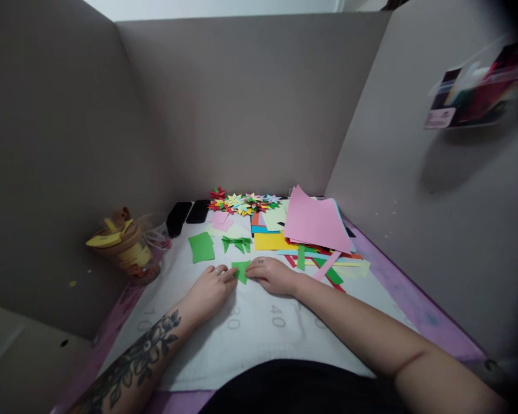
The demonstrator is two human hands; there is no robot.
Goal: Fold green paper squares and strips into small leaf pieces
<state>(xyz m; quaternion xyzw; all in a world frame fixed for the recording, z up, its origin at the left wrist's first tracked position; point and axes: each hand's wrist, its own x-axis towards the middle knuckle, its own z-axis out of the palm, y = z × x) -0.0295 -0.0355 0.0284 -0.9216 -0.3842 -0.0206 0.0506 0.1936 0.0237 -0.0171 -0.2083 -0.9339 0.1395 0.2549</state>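
Between my hands lies a small green piece of paper [242,271], partly folded, flat on the white mat. The fingers of my left hand [211,291] close on its left edge. My right hand [275,276] has its fingertips pinched at the paper's right edge, and the thumb is partly hidden. Just beyond are folded green paper pieces [236,244] with pointed ends. A green paper square [201,248] rests to their left.
Folded paper stars [242,203] cluster at the back. Pink sheets [313,221] and coloured strips [328,264] lie right. On the left stand a pot [123,247], a clear cup [155,230] and black phone-like objects [197,211]. Grey partitions [250,103] surround the white mat [198,356].
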